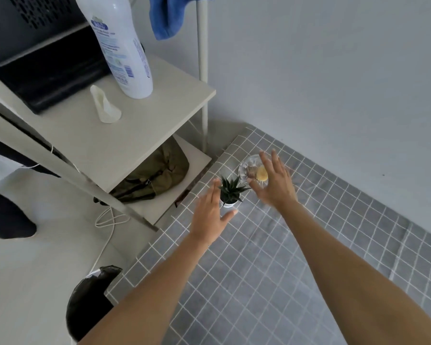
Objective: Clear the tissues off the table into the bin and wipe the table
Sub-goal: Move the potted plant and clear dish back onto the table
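Observation:
The table [271, 257] is covered with a grey cloth with a white grid. No tissue shows on it. A small potted succulent [230, 191] and a clear glass bowl [246, 166] holding a yellow item stand near its far left corner. My left hand [210, 215] hovers open just left of the plant, thumb near the pot. My right hand [274, 180] is open with spread fingers over the glass bowl. A bin lined with a black bag [90, 300] stands on the floor by the table's near left corner.
A white shelf unit [125, 135] stands left of the table, bearing a large white bottle [121, 46], a small white object [105, 104] and a black device. A blue cloth [167, 18] hangs above. An olive bag [157, 175] lies on the lower shelf; a white cable trails on the floor.

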The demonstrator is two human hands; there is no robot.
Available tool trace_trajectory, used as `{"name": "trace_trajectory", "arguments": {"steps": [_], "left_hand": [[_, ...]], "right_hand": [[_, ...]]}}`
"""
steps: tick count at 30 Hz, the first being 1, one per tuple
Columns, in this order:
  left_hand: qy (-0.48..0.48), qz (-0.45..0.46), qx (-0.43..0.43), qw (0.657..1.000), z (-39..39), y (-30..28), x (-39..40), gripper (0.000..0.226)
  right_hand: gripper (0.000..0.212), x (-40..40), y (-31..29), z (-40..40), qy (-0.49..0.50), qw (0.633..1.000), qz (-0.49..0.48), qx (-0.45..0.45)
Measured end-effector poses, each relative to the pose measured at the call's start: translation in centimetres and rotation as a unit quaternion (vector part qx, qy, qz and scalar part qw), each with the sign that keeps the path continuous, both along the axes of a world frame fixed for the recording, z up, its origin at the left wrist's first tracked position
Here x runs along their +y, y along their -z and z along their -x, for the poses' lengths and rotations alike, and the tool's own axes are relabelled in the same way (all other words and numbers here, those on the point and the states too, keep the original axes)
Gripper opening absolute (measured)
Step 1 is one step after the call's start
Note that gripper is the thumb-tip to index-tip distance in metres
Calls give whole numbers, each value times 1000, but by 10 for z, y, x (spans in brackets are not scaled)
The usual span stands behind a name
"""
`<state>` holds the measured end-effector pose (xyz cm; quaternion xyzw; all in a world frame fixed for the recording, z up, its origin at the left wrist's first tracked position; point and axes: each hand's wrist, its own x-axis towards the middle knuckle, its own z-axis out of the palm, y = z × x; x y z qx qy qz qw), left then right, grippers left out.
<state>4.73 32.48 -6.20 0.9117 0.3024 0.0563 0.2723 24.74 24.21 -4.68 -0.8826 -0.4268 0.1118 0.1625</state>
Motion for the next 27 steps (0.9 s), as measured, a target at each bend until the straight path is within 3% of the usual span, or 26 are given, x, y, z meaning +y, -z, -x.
{"name": "trace_trajectory", "arguments": {"steps": [4,9,21,27], "left_hand": [[-24,41,-76,996,-7,4,-5,78],[-60,59,-117,990,-12,5,-8,70],[-103,87,-146,980,-4,-3,-10,54],[-111,67,-120,984,4,-16,-10,61]], "right_hand": [[96,3,12,-1,-1,998,-34,44],[98,7,22,-3,-1,997,-73,31],[92,5,28,6,65,986,-149,39],[95,-35,23,18,141,977,-154,49]]}}
